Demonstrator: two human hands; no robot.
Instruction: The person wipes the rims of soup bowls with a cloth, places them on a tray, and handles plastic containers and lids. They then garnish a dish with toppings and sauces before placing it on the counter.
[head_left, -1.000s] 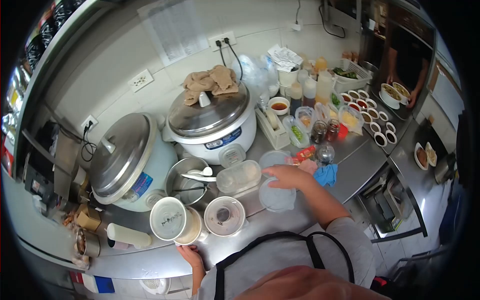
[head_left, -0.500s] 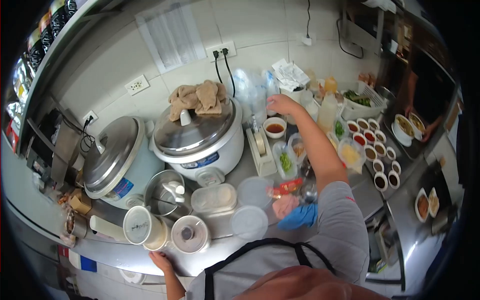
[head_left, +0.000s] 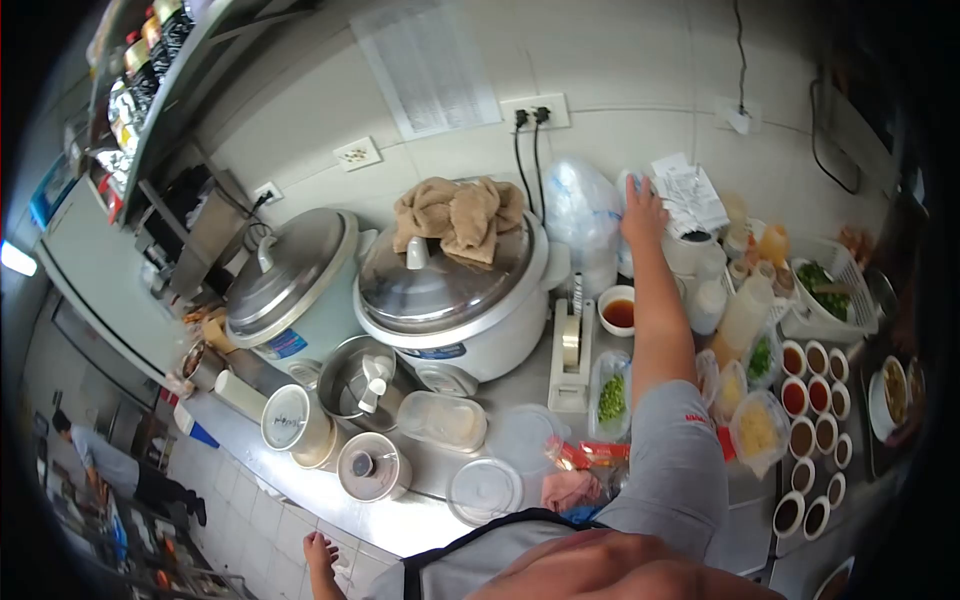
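Note:
My right hand (head_left: 643,208) reaches to the back of the counter, fingers apart, over a narrow plastic-wrapped stack (head_left: 626,262) that it partly hides. Beside it are a clear plastic bag (head_left: 582,205) and printed papers (head_left: 690,200) lying on a white container. Below my forearm's left side sits a bowl of reddish-brown sauce (head_left: 617,311), near a tape dispenser (head_left: 572,360) and a tub of chopped green onion (head_left: 611,396). My left hand (head_left: 320,552) hangs off the counter's front edge, fingers loosely bent and holding nothing. Nearest to it is a lidded round tub (head_left: 372,468).
Two large rice cookers (head_left: 455,300) stand against the wall, one with a brown towel (head_left: 462,215) on its lid. Squeeze bottles (head_left: 745,315) and several small sauce cups (head_left: 801,437) are on the right. A metal pot (head_left: 345,400) stands left. A person (head_left: 120,465) is far left.
My view has swung, shifting the counter rightward and bringing a person into sight at left. My right hand has moved over the wrapped stack near the papers. My left hand has left the counter edge.

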